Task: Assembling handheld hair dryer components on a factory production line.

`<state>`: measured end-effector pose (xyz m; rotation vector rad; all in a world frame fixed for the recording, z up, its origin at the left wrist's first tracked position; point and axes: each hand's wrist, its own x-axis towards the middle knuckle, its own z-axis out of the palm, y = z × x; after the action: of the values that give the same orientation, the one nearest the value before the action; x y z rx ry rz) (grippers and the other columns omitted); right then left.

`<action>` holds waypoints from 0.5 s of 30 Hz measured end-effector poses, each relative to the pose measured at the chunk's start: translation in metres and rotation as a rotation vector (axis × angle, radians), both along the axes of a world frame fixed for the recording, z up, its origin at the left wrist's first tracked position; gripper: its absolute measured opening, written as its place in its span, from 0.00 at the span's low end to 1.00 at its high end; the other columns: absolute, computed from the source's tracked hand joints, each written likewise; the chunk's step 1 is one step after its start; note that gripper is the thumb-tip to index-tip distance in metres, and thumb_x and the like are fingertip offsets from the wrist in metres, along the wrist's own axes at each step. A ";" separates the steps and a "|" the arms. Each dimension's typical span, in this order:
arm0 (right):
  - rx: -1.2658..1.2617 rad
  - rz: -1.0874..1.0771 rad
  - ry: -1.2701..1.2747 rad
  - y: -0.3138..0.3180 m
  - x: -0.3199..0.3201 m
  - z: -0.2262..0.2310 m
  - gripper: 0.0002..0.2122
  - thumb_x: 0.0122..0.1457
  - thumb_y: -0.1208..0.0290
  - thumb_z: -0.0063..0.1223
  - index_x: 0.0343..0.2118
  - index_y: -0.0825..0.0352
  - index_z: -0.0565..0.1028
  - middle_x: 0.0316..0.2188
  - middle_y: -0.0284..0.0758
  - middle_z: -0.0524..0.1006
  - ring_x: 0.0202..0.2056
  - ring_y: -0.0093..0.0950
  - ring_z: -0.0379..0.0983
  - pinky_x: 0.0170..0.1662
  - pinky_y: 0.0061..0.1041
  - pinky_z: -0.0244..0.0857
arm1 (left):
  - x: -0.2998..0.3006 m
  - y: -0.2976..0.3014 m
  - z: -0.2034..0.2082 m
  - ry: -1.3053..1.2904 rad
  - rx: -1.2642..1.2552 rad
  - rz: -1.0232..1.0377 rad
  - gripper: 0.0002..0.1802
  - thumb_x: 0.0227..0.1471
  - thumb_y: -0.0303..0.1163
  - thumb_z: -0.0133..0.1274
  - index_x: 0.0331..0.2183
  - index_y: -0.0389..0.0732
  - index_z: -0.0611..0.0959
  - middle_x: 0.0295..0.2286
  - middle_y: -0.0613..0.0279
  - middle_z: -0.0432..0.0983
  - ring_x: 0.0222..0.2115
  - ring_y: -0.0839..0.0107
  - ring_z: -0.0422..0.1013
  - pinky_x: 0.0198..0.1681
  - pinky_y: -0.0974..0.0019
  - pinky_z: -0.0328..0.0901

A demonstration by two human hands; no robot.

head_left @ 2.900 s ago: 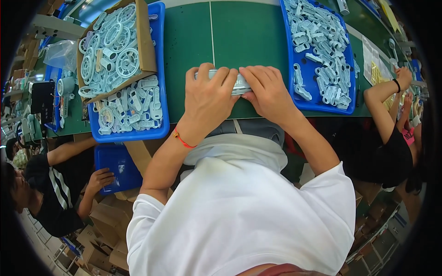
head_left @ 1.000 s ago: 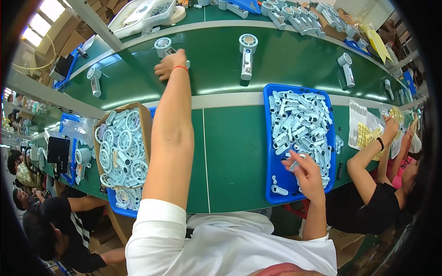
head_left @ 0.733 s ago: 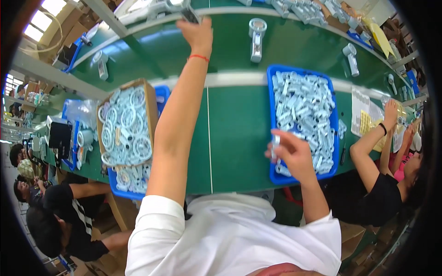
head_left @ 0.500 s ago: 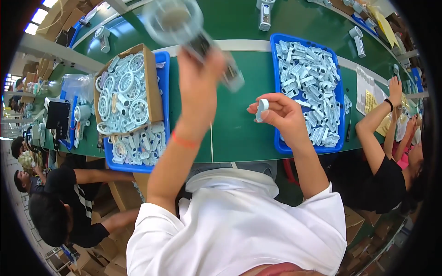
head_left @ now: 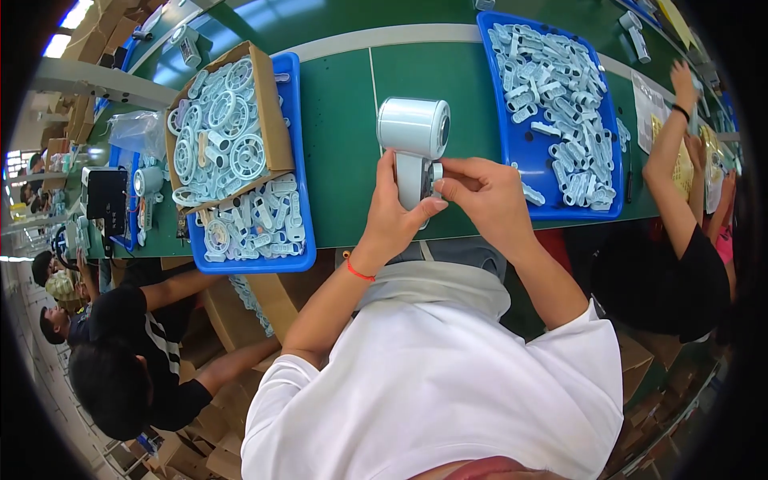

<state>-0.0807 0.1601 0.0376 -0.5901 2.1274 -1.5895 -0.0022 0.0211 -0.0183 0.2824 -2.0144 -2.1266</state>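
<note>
My left hand [head_left: 392, 210] is closed around the handle of a pale-blue handheld appliance [head_left: 410, 128], shaped like a small fan or hair dryer with a round drum head on top. The appliance stands upright in front of my body, above the green table. On the handle's right side, my right hand [head_left: 490, 196] pinches a small pale-blue plastic piece [head_left: 437, 171] with thumb and fingertips. The piece touches the dark inner face of the handle; whether it is seated cannot be made out. My left thumb lies close to it.
To the right, a blue tray [head_left: 532, 146] holds many small plastic parts. At left, a cardboard box [head_left: 278, 120] of ring-shaped grilles rests on another blue tray [head_left: 307, 254]. Similar appliances [head_left: 189, 50] stand farther back. Co-workers sit on both sides, one reaching an arm [head_left: 670, 132] forward.
My left hand has brought the appliance down and nearer, turning it upright. My right hand has moved the small piece leftward against the handle. The whole view has shifted slightly.
</note>
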 end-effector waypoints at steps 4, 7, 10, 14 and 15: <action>-0.025 -0.051 -0.120 -0.001 0.001 0.001 0.12 0.48 0.79 0.56 0.37 0.76 0.75 0.26 0.38 0.78 0.27 0.20 0.74 0.32 0.17 0.67 | 0.001 0.002 0.001 0.068 -0.326 0.012 0.49 0.36 0.33 0.65 0.53 0.29 0.53 0.45 0.48 0.62 0.46 0.61 0.63 0.48 0.63 0.60; -0.052 -0.071 -0.164 -0.002 0.001 -0.001 0.12 0.48 0.79 0.56 0.37 0.77 0.75 0.27 0.38 0.78 0.27 0.20 0.74 0.31 0.17 0.68 | -0.001 0.005 -0.002 0.089 -0.293 0.041 0.46 0.38 0.31 0.64 0.53 0.33 0.53 0.44 0.54 0.61 0.44 0.67 0.63 0.45 0.65 0.61; -0.074 -0.063 -0.219 -0.003 0.002 -0.004 0.11 0.48 0.78 0.57 0.35 0.77 0.75 0.26 0.38 0.77 0.26 0.20 0.74 0.30 0.18 0.68 | 0.000 0.006 -0.002 0.071 -0.318 0.074 0.45 0.37 0.30 0.63 0.52 0.32 0.54 0.44 0.53 0.61 0.44 0.65 0.63 0.45 0.64 0.61; -0.040 -0.058 -0.203 -0.004 -0.001 -0.007 0.10 0.47 0.76 0.58 0.31 0.76 0.74 0.24 0.37 0.77 0.24 0.19 0.73 0.28 0.17 0.68 | 0.001 0.008 0.001 0.097 -0.451 0.134 0.42 0.36 0.28 0.61 0.50 0.31 0.56 0.40 0.52 0.65 0.40 0.65 0.66 0.42 0.64 0.63; -0.047 -0.058 -0.241 -0.003 -0.002 -0.007 0.09 0.47 0.76 0.59 0.30 0.76 0.74 0.23 0.36 0.76 0.24 0.19 0.73 0.27 0.17 0.68 | 0.000 0.008 0.002 0.084 -0.454 0.131 0.39 0.36 0.27 0.59 0.49 0.30 0.58 0.38 0.52 0.67 0.38 0.65 0.67 0.40 0.65 0.64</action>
<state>-0.0829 0.1567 0.0305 -0.3345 1.9500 -1.6547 -0.0018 0.0294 -0.0160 0.2374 -2.2813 -1.5227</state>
